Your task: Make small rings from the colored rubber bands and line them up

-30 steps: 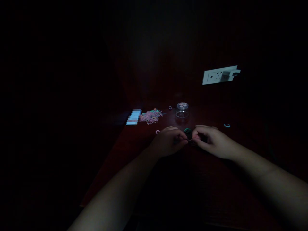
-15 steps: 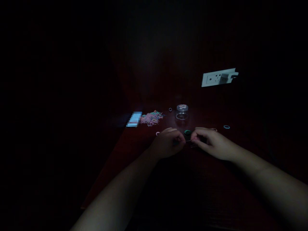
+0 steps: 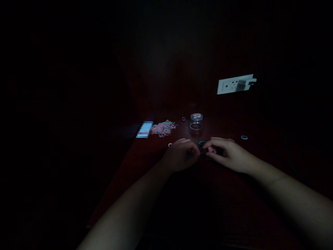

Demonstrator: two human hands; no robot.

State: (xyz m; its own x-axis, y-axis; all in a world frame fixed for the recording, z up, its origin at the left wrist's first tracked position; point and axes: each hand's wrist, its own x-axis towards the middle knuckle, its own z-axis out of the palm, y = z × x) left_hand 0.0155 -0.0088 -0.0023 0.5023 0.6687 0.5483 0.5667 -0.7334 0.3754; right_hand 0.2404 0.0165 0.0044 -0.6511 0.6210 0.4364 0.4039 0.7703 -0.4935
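Observation:
My left hand (image 3: 180, 155) is closed in a pinch low over the dark red table (image 3: 145, 163); what its fingertips hold is too small and dim to make out. Facing it across a narrow gap, my right hand (image 3: 229, 154) has its thumb and forefinger apart, with no object visible between them. Green hair bands (image 3: 202, 143) lie just beyond the fingertips. A pink band (image 3: 170, 145) shows partly behind my left hand, and a pale orange band (image 3: 231, 140) peeks out behind my right.
A clear lidded jar (image 3: 196, 125) stands beyond my hands. Left of it are a small pale ring (image 3: 183, 118), a heap of colourful elastic bands (image 3: 163, 128) and a lit, pixelated screen (image 3: 145, 130). A blue band (image 3: 244, 137) lies right, below a wall socket (image 3: 234, 84) with a plug.
My right thumb and forefinger have parted from a pinch. The thin strand that showed between both hands is no longer clearly visible. My left hand stays pinched in nearly the same place.

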